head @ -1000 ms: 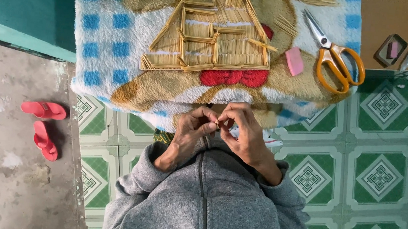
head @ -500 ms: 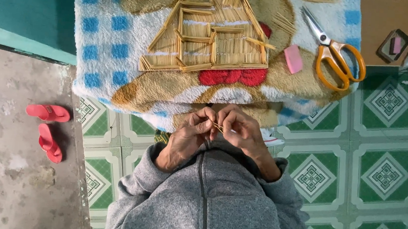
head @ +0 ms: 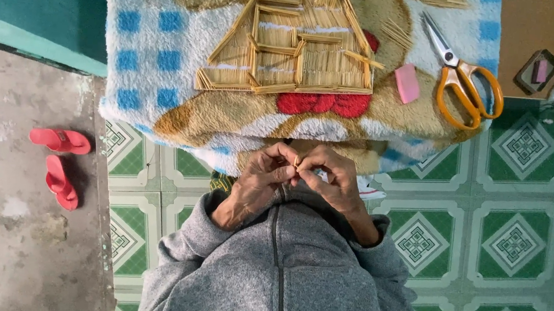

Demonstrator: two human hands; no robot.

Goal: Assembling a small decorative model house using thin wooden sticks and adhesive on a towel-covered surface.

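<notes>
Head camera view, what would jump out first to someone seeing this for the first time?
Probably the flat stick house, laid out of pale thin sticks on the patterned fleece blanket at the top. Below it, the left hand and right hand meet, pinching a small stick between fingertips. Orange-handled scissors lie to the right, red sandals on the concrete at left.

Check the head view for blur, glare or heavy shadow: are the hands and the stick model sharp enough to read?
Head view: even, soft light with no glare; the stick model is sharp; the left hand and right hand are clear, though the small piece pinched between them is too small to identify; slight shadow under the blanket edge.
</notes>
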